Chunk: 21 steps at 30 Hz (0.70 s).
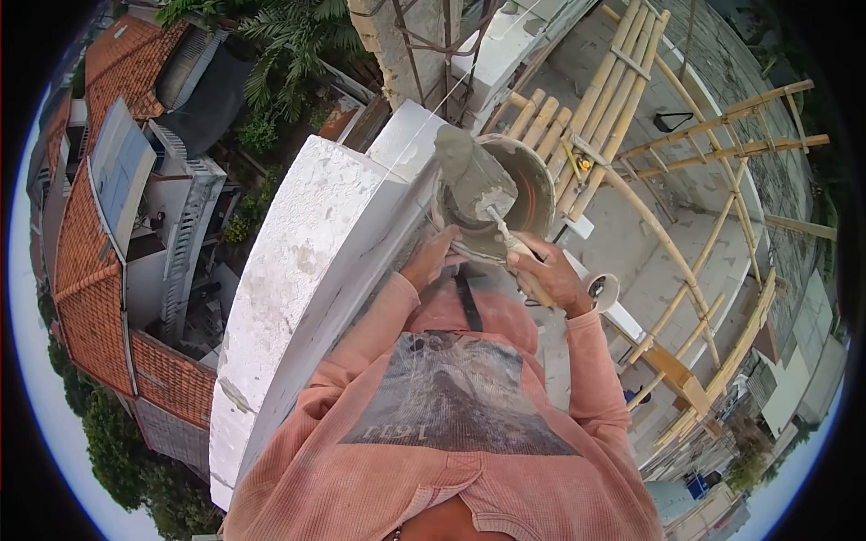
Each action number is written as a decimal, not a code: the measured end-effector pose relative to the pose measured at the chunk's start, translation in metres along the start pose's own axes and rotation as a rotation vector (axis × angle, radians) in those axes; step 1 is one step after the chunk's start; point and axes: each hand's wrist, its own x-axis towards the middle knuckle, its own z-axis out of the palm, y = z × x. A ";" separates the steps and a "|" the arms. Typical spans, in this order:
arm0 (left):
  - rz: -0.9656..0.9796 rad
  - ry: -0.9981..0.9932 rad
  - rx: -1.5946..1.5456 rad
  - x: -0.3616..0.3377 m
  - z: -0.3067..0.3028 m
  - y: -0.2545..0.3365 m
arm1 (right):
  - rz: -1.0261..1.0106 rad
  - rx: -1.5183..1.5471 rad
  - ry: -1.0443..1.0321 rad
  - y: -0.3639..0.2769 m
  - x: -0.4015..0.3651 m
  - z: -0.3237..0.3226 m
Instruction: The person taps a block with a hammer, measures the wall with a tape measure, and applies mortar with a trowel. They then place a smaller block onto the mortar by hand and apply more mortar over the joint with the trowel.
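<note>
My right hand (552, 278) is wrapped round the wooden handle of a trowel (492, 191). Wet grey mortar (457, 155) lies on the trowel's blade, which is over the mouth of a round bucket (539, 180) with mortar-smeared walls. At the bucket's near left side, my left hand (431, 259) grips the rim, its fingers partly hidden. Left of the bucket runs a curved wall of white blocks (298, 243), with grey mortar patches on its top.
A concrete column (401, 54) with bare steel bars rises beyond the bucket, and a thin string crosses near it. Bamboo poles (613, 90) and a bamboo ladder (722, 135) stand to the right. Below the wall at left are tiled roofs (90, 279). A small white pail (603, 290) is beside my right hand.
</note>
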 end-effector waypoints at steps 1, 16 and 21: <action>-0.013 0.014 0.006 -0.004 -0.003 -0.003 | -0.020 -0.064 0.005 -0.007 0.008 0.010; -0.096 -0.027 0.122 -0.030 -0.024 -0.010 | -0.562 -0.608 0.074 -0.062 0.019 0.070; 0.015 -0.052 0.355 -0.039 -0.016 0.002 | -0.667 -0.695 0.146 -0.053 0.001 0.079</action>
